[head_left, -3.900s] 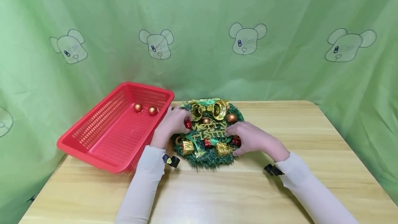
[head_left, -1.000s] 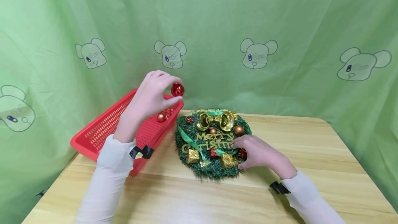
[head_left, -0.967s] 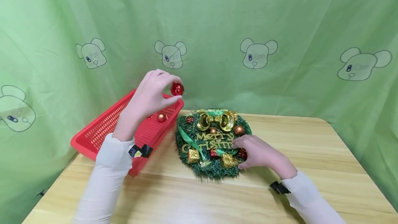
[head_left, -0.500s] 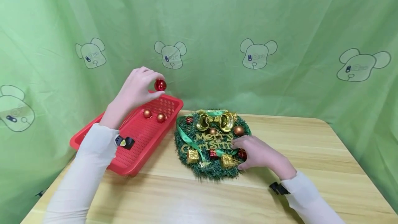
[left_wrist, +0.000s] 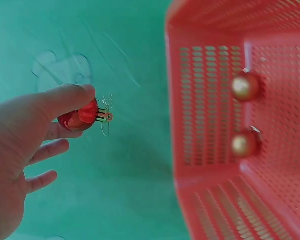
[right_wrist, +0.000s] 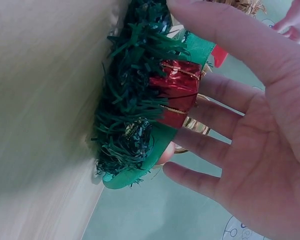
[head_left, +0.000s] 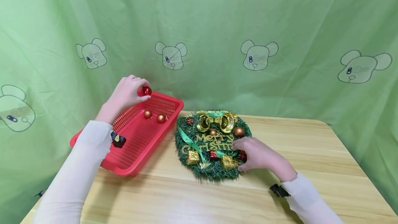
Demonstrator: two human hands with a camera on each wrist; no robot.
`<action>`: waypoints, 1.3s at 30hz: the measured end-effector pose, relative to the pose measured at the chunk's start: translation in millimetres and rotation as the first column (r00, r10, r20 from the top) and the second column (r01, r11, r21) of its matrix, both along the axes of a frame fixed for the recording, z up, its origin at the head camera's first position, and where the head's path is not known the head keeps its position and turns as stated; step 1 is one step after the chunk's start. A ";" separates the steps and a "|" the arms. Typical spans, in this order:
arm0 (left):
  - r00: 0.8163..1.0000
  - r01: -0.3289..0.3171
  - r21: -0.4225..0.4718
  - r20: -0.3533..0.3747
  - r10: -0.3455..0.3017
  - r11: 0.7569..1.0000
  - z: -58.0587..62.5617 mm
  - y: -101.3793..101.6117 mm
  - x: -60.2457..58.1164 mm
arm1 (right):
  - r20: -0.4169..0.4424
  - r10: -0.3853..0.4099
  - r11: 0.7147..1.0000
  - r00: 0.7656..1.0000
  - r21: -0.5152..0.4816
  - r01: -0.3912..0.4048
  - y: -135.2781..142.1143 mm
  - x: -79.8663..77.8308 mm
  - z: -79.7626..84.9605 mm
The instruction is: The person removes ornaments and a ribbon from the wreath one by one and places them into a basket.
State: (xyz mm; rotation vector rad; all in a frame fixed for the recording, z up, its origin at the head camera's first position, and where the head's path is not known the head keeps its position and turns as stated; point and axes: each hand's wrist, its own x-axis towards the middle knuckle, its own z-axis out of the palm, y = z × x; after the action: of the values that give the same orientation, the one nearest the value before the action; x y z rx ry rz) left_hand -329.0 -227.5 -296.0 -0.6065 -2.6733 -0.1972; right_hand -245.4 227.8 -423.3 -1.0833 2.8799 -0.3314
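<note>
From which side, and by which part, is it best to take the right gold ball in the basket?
Probably from above, pinching the right gold ball across its round middle: walls of the red basket surround it, but the top is open.

On the Christmas wreath (head_left: 211, 174), gold cut-out lettering (head_left: 214, 137) reads "Merry" across the middle; on the line just beneath it stand "C" and then "ristm", with a green ribbon (head_left: 190, 140) crossing the gap and the ending hidden at the right hand (head_left: 256, 153). On the green curtain (head_left: 211, 9) behind the wreath, bear-head prints (head_left: 259, 57) carry small lettering too faint to read surely.
</note>
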 end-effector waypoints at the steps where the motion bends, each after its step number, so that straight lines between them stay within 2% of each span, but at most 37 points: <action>1: 1.000 -0.005 0.000 0.006 0.005 1.000 -3.2 -3.0 -1.9 | -0.001 0.001 1.000 1.000 0.000 -0.001 -0.1 0.2 0.0; 6: 0.999 -0.033 0.016 0.019 0.032 0.999 -19.4 -16.5 -9.6 | 0.008 -0.004 1.000 1.000 -0.002 0.004 -0.1 2.0 -0.6; 14: 0.996 -0.079 0.083 -0.024 0.081 0.993 -43.0 -29.1 -18.0 | 0.001 -0.006 1.000 1.000 -0.007 0.006 1.5 2.6 -3.5; 21: 0.987 -0.160 0.115 0.010 0.160 0.980 -59.0 -38.0 -22.3 | 0.000 -0.010 1.000 1.000 -0.002 0.010 2.1 2.1 -3.1; 32: 0.977 -0.198 0.014 0.076 0.197 0.980 -80.0 -43.8 -28.9 | 0.005 -0.004 1.000 1.000 -0.004 0.004 0.9 3.6 0.2; 39: 0.975 -0.192 -0.042 0.108 0.195 0.981 -92.6 -44.2 -33.1 | 0.003 -0.001 1.000 1.000 -0.007 0.001 -0.4 4.7 1.4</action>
State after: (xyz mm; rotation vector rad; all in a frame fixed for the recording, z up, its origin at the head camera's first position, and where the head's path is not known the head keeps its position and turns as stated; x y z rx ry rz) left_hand -362.2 -271.7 -388.6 -0.3496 -2.8268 -0.1380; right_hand -240.7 227.4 -421.9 -1.0812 2.8795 -0.3437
